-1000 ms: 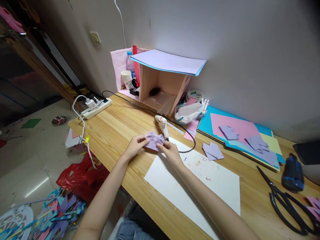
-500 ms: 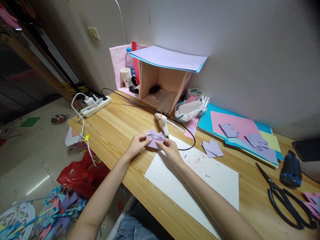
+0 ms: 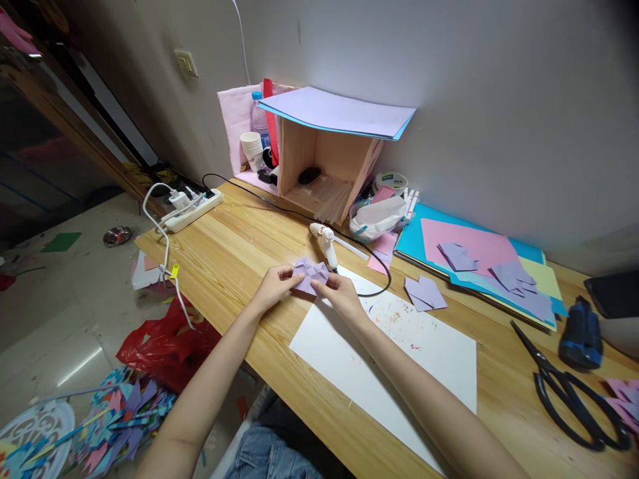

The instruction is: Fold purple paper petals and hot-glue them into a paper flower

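You are pinching a small lilac folded-paper piece [image 3: 308, 273], its top showing creased triangular facets, your bare left hand [image 3: 273, 287] gripping one side and bare right hand [image 3: 342, 297] the other, over the pale wooden table [image 3: 244, 233], near a white plastic glue gun [image 3: 326, 246].

Head view, single: above and behind the fingers [image 3: 292, 283], facing forward-down, fairly near. Upper right beyond them, dark corner [image 3: 630, 14], perhaps lens shadow.

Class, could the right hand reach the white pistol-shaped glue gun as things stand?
Probably yes: the glue gun stands just beyond the right hand, apparently unblocked, though that hand would likely need to release the folded light purple paper first.
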Demonstrator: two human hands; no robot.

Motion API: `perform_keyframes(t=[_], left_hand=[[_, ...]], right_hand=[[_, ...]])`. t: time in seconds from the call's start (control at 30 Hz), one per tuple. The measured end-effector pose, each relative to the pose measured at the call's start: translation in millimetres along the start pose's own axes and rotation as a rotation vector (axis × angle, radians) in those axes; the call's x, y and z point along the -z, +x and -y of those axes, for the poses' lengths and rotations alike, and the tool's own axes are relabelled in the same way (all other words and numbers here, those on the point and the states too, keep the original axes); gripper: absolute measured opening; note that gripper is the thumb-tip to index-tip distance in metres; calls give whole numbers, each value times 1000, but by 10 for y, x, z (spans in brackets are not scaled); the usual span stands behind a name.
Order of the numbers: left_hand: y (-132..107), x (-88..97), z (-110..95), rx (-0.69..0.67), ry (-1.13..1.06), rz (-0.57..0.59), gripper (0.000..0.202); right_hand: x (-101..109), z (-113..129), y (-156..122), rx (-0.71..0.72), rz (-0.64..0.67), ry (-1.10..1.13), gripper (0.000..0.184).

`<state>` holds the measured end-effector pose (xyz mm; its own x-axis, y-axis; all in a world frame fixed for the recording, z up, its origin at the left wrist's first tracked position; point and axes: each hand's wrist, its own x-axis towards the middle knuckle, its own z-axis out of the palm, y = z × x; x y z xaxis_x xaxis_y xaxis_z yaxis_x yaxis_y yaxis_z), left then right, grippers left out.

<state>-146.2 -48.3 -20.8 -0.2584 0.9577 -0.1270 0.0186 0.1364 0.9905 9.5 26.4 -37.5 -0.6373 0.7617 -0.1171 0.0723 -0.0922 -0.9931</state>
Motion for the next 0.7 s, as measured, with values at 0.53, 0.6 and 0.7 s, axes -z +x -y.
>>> perform_keyframes(t=[0.53, 0.6, 0.7], left_hand=[[-52, -65, -41, 52, -23, 170, 38], [-49, -61, -34, 40, 4, 150, 35], [-43, -52, -25, 37, 11, 142, 33]], right_hand=[[-52, 67, -27, 65, -52, -11, 27], [-59, 62, -21, 72, -59, 2, 26], [-59, 53, -13, 67, -69, 13, 26]])
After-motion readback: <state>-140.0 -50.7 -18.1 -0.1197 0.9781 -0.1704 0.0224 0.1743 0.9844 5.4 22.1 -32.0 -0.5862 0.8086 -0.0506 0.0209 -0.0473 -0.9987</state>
